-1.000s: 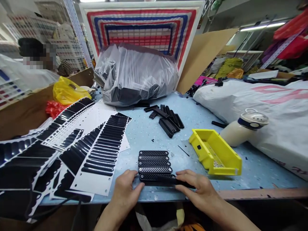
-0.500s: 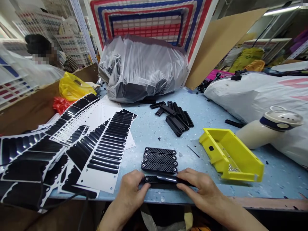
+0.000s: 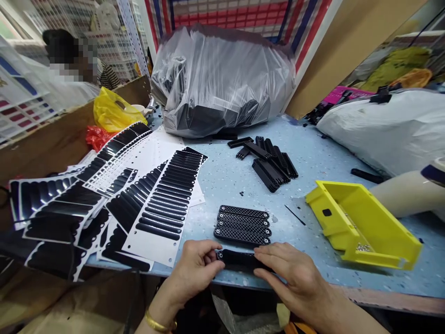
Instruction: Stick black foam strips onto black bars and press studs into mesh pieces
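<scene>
At the table's near edge, a long black plastic bar (image 3: pixel 239 259) with rounded ends lies between my two hands. My left hand (image 3: pixel 200 264) pinches its left end with thumb and fingers, beside a small round metal piece there. Thumb and fingers of my right hand (image 3: pixel 288 266) close around its right end, which they hide. A dark strip, smooth and glossy, seems to lie along the bar's top. Just beyond stand several similar black bars (image 3: pixel 243 223), side by side, with a crosshatched face and metal pieces at the ends.
Sheets of black stickers (image 3: pixel 163 204) spread over the left side. Farther back are a pile of black bars (image 3: pixel 271 162) and a large plastic bag (image 3: pixel 225 79). A yellow bin (image 3: pixel 378 232) with small metal pieces stands right. A person (image 3: pixel 69 55) is at the far left.
The view has shifted, so the table's things appear farther right or larger. Both hands stay on the bar; the bright shine along its top is gone, and my left fingers are curled more.
</scene>
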### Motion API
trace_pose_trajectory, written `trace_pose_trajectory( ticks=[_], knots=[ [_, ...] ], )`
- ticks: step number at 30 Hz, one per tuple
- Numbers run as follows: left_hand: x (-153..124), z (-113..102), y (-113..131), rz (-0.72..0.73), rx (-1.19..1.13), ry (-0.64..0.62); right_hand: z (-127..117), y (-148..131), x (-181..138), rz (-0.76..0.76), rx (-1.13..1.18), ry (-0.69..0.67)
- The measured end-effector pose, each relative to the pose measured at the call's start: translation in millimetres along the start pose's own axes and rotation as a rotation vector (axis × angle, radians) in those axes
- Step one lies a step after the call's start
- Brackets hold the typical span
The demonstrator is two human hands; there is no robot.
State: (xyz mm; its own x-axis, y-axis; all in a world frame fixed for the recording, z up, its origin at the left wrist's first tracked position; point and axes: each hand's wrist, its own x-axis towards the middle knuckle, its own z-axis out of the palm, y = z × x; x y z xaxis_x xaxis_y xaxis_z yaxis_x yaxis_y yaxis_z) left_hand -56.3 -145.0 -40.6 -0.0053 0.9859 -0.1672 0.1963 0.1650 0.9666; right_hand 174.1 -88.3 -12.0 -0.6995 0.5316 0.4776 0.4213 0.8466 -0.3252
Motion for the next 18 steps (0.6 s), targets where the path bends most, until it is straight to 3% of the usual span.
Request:
trace_pose_trajectory(
  ticks=[11, 18],
  knots=[
    [0.0, -2.7, -2.3, -0.029, -0.081, 0.027, 0.1, 1.4, 8.0, -0.059, 0.005, -0.036],
    [-0.9, -3.6, -3.9, 0.005, -0.052, 0.039, 3.0, -0.5, 8.1, -0.009, 0.031, -0.079]
  ],
)
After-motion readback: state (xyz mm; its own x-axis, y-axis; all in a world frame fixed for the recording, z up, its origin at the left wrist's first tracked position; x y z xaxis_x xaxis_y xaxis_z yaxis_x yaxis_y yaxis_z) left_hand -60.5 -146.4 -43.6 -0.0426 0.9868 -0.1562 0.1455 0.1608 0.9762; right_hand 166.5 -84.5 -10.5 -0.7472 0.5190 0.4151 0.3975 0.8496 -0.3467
